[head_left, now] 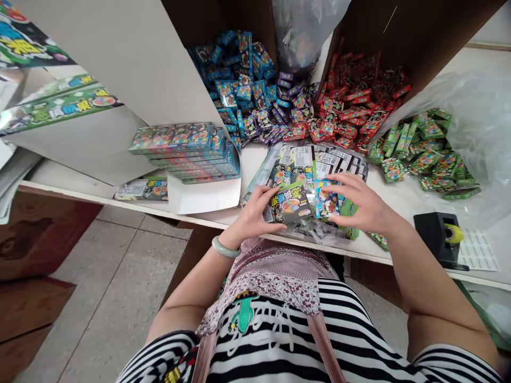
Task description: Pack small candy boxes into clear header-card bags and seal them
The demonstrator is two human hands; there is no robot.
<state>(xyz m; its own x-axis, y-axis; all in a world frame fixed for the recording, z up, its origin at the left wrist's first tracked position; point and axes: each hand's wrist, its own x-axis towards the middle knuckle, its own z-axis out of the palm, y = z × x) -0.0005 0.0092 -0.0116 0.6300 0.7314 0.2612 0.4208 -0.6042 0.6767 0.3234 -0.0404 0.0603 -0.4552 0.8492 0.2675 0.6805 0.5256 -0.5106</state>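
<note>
My left hand (257, 213) grips a flat dark box (293, 204) with a green edge and colourful print, fingers along its top and thumb at its lower left. My right hand (365, 205) spans a small blue box (328, 201), with the fingers at its top and the thumb by its bottom edge. Both lie over a stack of flat printed cartons (295, 157) in clear plastic at the table's front edge. Which folds of the dark box are closed is unclear.
Behind lie heaps of small blue boxes (243, 90), purple boxes (261, 121), red boxes (355, 114) and green boxes (431, 149). Stacked filled boxes (191, 151) stand left in an open white carton (203, 197). A tape dispenser (437, 239) sits right, beside a label sheet (479, 250).
</note>
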